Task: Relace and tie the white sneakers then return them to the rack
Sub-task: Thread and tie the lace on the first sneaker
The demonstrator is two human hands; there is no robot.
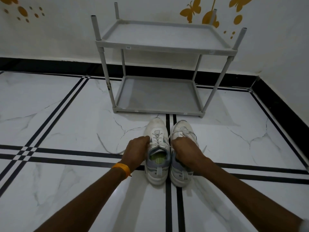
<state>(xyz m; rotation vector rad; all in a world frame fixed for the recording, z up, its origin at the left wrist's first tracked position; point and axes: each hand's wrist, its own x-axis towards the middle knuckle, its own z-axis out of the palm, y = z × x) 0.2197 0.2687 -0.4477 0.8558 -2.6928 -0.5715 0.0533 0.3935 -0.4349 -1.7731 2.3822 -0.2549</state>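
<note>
the grey two-shelf rack (pixel 163 46) stands against the wall on the marble floor (pixel 66 123). just before it two white sneakers (pixel 157 143) sit side by side, toes toward it. the left hand (pixel 136 150) and right hand (pixel 183 148) each close on a sneaker's side. a loose lace (pixel 108 146) trails left.

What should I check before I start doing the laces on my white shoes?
1. Both white lace-up sneakers, left and right, stand side by side on the marble-look tiled floor: ok.
2. Left sneaker's lace is threaded through its eyelets: ok. Tied: not ok, a loose end trails across the floor.
3. Right sneaker's lace is neat: not ok, it lies slack.
4. Left hand and right hand are each at a sneaker: ok. Gripping a lace: cannot tell.
5. Grey plastic two-shelf rack has free shelves: ok.
</note>
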